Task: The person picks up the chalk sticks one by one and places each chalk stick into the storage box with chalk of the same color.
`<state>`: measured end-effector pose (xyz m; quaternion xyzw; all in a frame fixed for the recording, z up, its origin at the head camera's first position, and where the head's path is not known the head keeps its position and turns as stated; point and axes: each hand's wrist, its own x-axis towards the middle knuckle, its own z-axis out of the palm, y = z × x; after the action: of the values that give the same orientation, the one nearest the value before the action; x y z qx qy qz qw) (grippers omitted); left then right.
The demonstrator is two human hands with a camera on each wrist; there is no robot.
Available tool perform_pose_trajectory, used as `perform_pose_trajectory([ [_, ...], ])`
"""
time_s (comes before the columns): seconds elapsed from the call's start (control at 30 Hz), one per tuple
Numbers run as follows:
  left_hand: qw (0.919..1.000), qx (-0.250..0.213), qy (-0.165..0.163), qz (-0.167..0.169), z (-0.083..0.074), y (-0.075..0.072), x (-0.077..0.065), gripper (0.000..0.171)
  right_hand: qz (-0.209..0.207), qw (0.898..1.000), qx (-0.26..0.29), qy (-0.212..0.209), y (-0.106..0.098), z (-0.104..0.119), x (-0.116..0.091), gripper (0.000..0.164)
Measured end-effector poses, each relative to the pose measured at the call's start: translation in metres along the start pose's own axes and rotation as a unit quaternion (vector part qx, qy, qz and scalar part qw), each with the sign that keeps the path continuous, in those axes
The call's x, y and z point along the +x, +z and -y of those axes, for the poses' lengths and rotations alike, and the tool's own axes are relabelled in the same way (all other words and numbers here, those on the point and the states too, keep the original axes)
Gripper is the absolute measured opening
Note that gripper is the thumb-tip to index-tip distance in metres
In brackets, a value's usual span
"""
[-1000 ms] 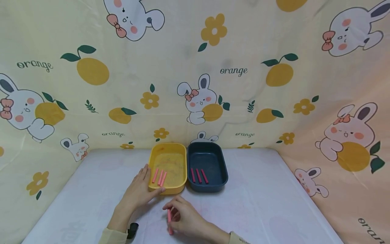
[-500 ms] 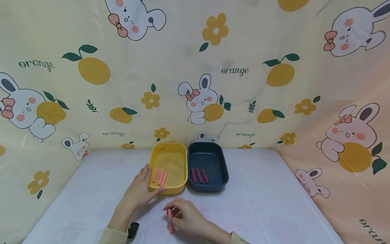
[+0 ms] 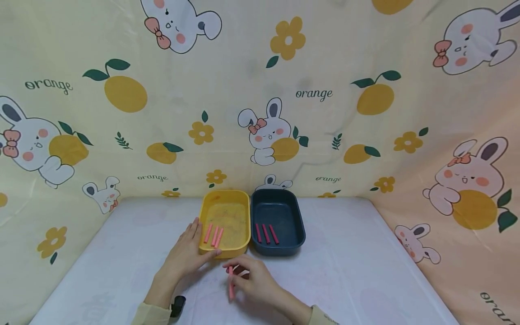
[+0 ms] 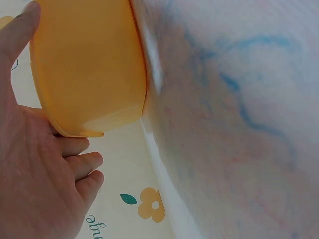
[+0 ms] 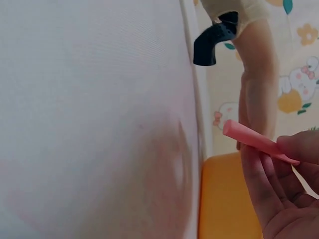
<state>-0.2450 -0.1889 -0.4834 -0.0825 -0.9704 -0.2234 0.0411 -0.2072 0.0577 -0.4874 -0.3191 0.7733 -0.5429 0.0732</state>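
Note:
My right hand [image 3: 256, 280] pinches a pink chalk stick [image 3: 231, 284] between thumb and fingers, above the table in front of the yellow tray [image 3: 229, 210]. In the right wrist view the held chalk [image 5: 251, 138] slants, its round end pointing away from the fingers. My left hand [image 3: 184, 250] rests against the tray's near left corner, its thumb along the front and its fingers along the left side. Several pink chalk sticks [image 3: 207, 233] lie inside the yellow tray. Darker pink sticks [image 3: 266, 234] lie in the dark blue tray [image 3: 278, 210] to its right.
Both trays stand side by side on a white-covered table [image 3: 345, 271], near the patterned backdrop [image 3: 260, 67]. A small black object [image 3: 177, 307] sits at the left sleeve's cuff.
My right hand has lifted the chalk stick slightly forward and to the right, closer to the yellow tray. The left hand and the sticks in the trays have stayed in place.

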Motion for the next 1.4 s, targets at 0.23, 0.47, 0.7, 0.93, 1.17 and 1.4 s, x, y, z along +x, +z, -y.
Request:
perform_pose_trajectory([
  [0.23,1.0000,0.003,-0.002,-0.001,0.000,0.000,0.000,0.122,-0.041,0.998,0.024,0.029,-0.008,0.006,0.007,0.025],
  [0.47,1.0000,-0.001,-0.002,0.000,0.000,-0.001,0.000,0.120,-0.082,0.996,0.029,0.033,-0.016,0.007,0.016,0.025],
  [0.7,1.0000,-0.002,-0.004,0.003,0.002,0.000,0.000,0.121,-0.095,0.995,0.023,0.024,-0.022,0.011,0.027,0.027],
  [0.93,0.9999,-0.005,-0.012,0.008,0.000,0.000,0.000,0.122,-0.115,0.992,0.045,0.032,-0.027,0.011,0.041,0.028],
  [1.17,0.9999,-0.005,-0.012,0.011,0.000,-0.002,-0.001,0.122,-0.129,0.988,0.072,0.047,-0.031,0.009,0.056,0.028],
  [1.4,0.9999,-0.008,-0.008,0.010,-0.001,-0.004,-0.002,0.121,-0.129,0.987,0.083,0.049,-0.034,0.005,0.073,0.027],
])
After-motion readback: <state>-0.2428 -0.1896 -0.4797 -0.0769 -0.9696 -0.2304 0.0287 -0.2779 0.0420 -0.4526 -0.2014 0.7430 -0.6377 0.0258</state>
